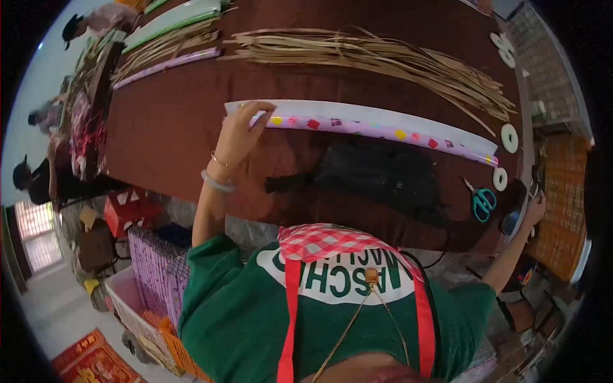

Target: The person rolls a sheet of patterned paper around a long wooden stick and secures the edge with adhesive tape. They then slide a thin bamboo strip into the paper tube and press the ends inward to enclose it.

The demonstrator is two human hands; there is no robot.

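My left hand [241, 131] pinches the left end of a long roll of pink patterned wrapping paper [357, 127], its white inner side showing along the far edge. The roll lies across the brown-covered table in front of me. My right hand [535, 207] reaches past the table's right edge with fingers closed; what they hold I cannot tell. Close beside that hand is a dark blue rounded object [511, 222]. Teal-handled scissors [482, 201] lie nearby on the table, left of the right hand.
A crumpled black cloth or bag [383, 175] lies between me and the roll. Beyond it stretch long dry strips [357, 54]. White tape rolls [509, 138] line the right edge. A crate [131, 300] with purple patterned rolls stands at my left. Other people [41, 179] are at the far left.
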